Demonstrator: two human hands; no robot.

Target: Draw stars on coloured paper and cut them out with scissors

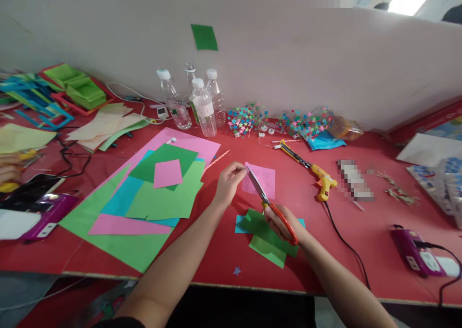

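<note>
My right hand [279,222] is closed round the red handles of a pair of scissors [258,184], whose blades point up and left. Fingers of my left hand [230,181] pinch at the upper left corner of a square of pink paper [268,179], close to the scissor tips. Faint lines mark this paper, and the blades cross over it. Whether the blades are cutting it I cannot tell. Beneath my right hand lie green paper pieces [269,253] and a blue paper piece [239,224].
Large coloured sheets [119,251] spread to the left. Several plastic bottles [207,113] stand by the wall, beside star confetti [241,121]. On the right are a yellow glue gun [323,179] with a cord and a purple power strip [411,251]. Another person's hand [9,169] shows far left.
</note>
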